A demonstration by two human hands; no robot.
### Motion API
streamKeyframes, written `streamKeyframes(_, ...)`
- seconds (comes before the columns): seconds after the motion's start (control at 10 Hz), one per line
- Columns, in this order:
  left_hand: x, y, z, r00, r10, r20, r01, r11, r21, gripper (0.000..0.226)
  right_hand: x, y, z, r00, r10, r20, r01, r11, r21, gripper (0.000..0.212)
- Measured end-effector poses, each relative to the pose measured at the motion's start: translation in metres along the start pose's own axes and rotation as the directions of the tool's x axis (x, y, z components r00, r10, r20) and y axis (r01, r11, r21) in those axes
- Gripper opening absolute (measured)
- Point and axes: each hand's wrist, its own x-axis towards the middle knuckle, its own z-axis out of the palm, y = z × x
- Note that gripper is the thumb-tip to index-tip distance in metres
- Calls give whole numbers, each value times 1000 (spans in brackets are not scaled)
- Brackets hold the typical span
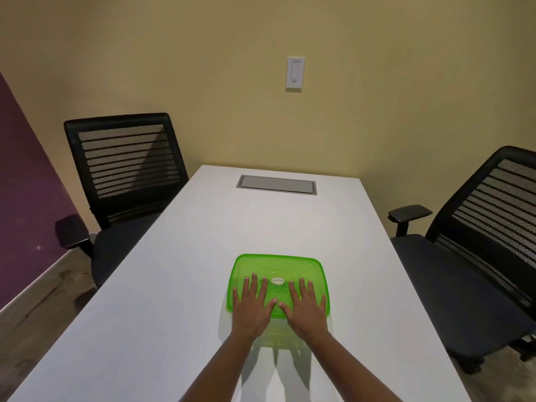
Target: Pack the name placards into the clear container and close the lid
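Observation:
A translucent green lid (pixel 278 266) lies flat on top of the clear container (pixel 277 333), which stands on the white table near me. My left hand (pixel 252 304) rests palm down on the lid's left half, fingers spread. My right hand (pixel 307 306) lies the same way on the right half, and the two thumbs almost touch at the middle. A small round sticker (pixel 277 280) shows between the hands. No name placards can be made out; the container's inside is hidden by the lid and my hands.
The white table (pixel 203 256) runs away from me, with a grey cable hatch (pixel 276 184) at its far end. A black mesh chair (pixel 127 169) stands on the left and another (pixel 478 245) on the right. A wall switch (pixel 295 73) is on the far wall.

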Motion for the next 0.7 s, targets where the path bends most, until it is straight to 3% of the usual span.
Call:
streamKeyframes(0.2, -3, -1, 9, 1000, 24, -20, -23, 999, 24, 61, -2, 2, 8, 999, -20, -37, 21, 1000, 5, 64)
streamKeyframes(0.3, -5, 1, 8, 992, 47, -121, -43, 998, 37, 59, -4, 3, 9, 999, -18, -49, 18, 1000, 3, 63)
streamKeyframes(0.5, -11, 2, 3, 936, 69, -344, -47, 996, 72, 78, -6, 2, 0, 1000, 7, -11, -7, 1000, 10, 69)
streamKeyframes(0.6, -4, -6, -8, 877, 165, -452, -122, 985, 122, 92, -8, 5, -30, 999, 1, -41, 0, 1000, 24, 119)
streamKeyframes(0.7, 16, -12, -39, 728, 187, -660, -118, 982, 148, 95, -1, 18, -83, 985, 10, -170, -1, 999, 51, 81)
